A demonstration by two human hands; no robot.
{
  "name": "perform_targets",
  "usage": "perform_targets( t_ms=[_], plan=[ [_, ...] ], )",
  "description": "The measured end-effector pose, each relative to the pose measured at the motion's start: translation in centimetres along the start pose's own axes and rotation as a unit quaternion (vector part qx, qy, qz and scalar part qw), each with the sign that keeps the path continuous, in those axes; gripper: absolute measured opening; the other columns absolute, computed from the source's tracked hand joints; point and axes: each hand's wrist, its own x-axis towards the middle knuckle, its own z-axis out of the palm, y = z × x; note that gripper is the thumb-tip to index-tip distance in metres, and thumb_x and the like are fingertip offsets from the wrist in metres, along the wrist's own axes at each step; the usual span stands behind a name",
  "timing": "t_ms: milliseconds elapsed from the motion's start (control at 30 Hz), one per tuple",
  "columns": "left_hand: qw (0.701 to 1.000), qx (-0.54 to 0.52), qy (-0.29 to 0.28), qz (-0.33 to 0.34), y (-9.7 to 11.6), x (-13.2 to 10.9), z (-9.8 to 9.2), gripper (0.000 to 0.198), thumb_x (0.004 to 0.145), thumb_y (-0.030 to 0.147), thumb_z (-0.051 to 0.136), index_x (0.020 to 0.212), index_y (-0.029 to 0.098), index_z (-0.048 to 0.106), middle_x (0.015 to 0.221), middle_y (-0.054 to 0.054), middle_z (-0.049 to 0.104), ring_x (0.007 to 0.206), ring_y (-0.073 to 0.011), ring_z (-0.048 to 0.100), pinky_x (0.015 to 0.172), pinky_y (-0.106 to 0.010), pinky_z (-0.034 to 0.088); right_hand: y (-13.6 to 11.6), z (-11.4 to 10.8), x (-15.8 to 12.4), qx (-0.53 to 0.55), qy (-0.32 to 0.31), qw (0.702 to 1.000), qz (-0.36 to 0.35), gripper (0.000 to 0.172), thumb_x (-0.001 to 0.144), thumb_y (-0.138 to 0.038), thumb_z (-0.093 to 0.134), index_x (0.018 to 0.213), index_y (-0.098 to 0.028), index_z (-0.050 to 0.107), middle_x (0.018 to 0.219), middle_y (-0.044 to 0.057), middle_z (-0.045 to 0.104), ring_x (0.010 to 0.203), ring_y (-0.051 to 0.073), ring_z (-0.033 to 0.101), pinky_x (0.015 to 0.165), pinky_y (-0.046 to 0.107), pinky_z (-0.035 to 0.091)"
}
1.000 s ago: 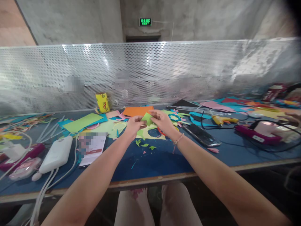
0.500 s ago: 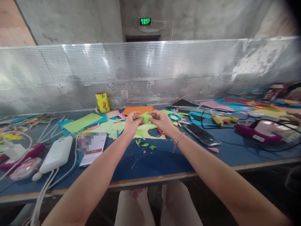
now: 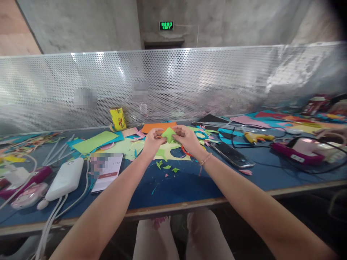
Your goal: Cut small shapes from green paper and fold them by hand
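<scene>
Between my two hands is a small piece of green paper (image 3: 168,134), held above the table and showing a pointed, diamond-like outline. My left hand (image 3: 153,141) pinches its left edge with thumb and fingers. On the opposite edge, my right hand (image 3: 186,139) grips it the same way; a thin bracelet circles that wrist. Below the hands lie pale green sheets and several green paper scraps (image 3: 167,167). An orange sheet (image 3: 155,127) lies just behind them.
Left of my arms are a lit phone (image 3: 110,173), a white power bank (image 3: 65,178) with cables, and a purple power strip (image 3: 29,180). On the right lie a dark phone (image 3: 232,155) and a yellow glue gun (image 3: 258,137). A perforated metal screen (image 3: 168,86) stands behind the table.
The green paper has turned from a jagged, star-like outline to a flatter diamond shape facing me. Both hands stay in nearly the same place, still gripping it.
</scene>
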Motion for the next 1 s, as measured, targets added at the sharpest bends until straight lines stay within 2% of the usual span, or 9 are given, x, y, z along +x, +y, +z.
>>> perform_targets(
  t_ms=[167,300,467,633,767,867,1000],
  plan=[
    [0.998,-0.022,-0.026,-0.049,0.7,-0.6,0.6,0.025,0.058,0.022,0.065,0.080,0.012,0.059,0.075,-0.003,0.061,0.068,-0.0127,0.057,0.067,-0.032,0.050,0.3,0.0,0.1,-0.003,-0.020,1.000,-0.009,0.033,0.068,-0.017,0.056,0.101,-0.019,0.053,0.090,0.005,0.062,0.079,0.014,0.058,0.068,0.028,0.046],
    [0.998,-0.033,-0.010,-0.055,1.0,-0.8,0.5,0.022,0.058,0.025,0.066,0.074,0.012,0.059,0.073,-0.004,0.061,0.067,-0.0129,0.058,0.065,-0.030,0.050,0.3,0.1,0.1,0.016,-0.032,0.999,0.015,0.033,0.066,-0.018,0.057,0.099,-0.018,0.053,0.084,0.004,0.063,0.075,0.014,0.059,0.069,0.029,0.047],
    [0.994,-0.076,0.002,-0.077,1.0,-0.8,0.5,0.021,0.055,0.022,0.068,0.071,0.011,0.058,0.073,-0.004,0.061,0.063,-0.0110,0.058,0.065,-0.029,0.050,0.5,0.2,0.1,-0.013,0.004,1.000,0.026,0.029,0.067,-0.024,0.059,0.094,-0.015,0.055,0.083,0.007,0.063,0.075,0.015,0.059,0.070,0.031,0.047],
    [0.991,-0.082,-0.006,-0.102,1.0,-0.8,0.7,0.017,0.058,0.019,0.066,0.071,0.010,0.059,0.068,-0.003,0.061,0.060,-0.0113,0.059,0.063,-0.028,0.049,0.7,0.3,0.1,-0.083,0.026,0.996,-0.026,0.020,0.069,-0.022,0.056,0.087,-0.015,0.058,0.080,0.006,0.064,0.072,0.015,0.059,0.068,0.030,0.048],
    [0.989,-0.092,-0.007,-0.112,0.8,-0.8,0.8,0.012,0.061,0.018,0.064,0.068,0.010,0.058,0.063,-0.002,0.060,0.055,-0.0095,0.058,0.067,-0.029,0.050,0.1,0.2,-0.2,-0.160,0.048,0.985,-0.053,0.019,0.069,-0.019,0.056,0.087,-0.016,0.062,0.079,0.006,0.065,0.070,0.015,0.060,0.065,0.029,0.048],
    [0.984,-0.120,-0.018,-0.130,0.7,-0.8,0.8,0.005,0.061,0.011,0.061,0.063,0.010,0.057,0.062,-0.002,0.060,0.058,-0.0104,0.060,0.072,-0.031,0.049,-0.4,0.2,-0.4,-0.209,0.043,0.973,-0.090,0.019,0.070,-0.016,0.055,0.087,-0.017,0.064,0.080,0.005,0.066,0.071,0.015,0.060,0.066,0.029,0.048],
    [0.974,-0.167,-0.038,-0.146,0.6,-0.8,0.8,0.004,0.062,0.006,0.058,0.062,0.010,0.059,0.064,-0.005,0.063,0.064,-0.0117,0.061,0.081,-0.033,0.047,-0.2,0.0,-0.4,-0.255,0.016,0.950,-0.180,0.021,0.074,-0.013,0.052,0.086,-0.021,0.067,0.081,0.003,0.067,0.075,0.015,0.060,0.069,0.029,0.048]
  ],
)
